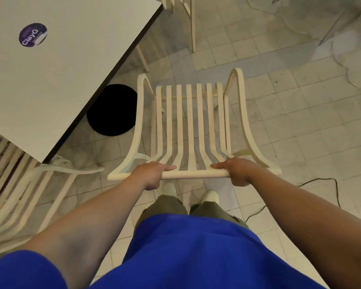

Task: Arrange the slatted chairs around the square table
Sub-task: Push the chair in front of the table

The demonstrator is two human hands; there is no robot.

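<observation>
A cream slatted chair (189,122) stands on the tiled floor straight ahead of me, its seat pointing away. My left hand (152,174) and my right hand (236,172) both grip the top rail of its backrest, thumbs laid along the rail. The square table (56,76), pale grey with a dark edge, fills the upper left; the chair stands just off its right corner. A second slatted chair (19,184) is at the lower left, partly under the table. Legs of a third chair (193,24) show at the top.
The table's round black base (113,109) sits on the floor left of the held chair. A purple round sticker (32,34) is on the tabletop. A black cable (321,184) runs over the tiles at right. My feet (211,197) stand just behind the chair.
</observation>
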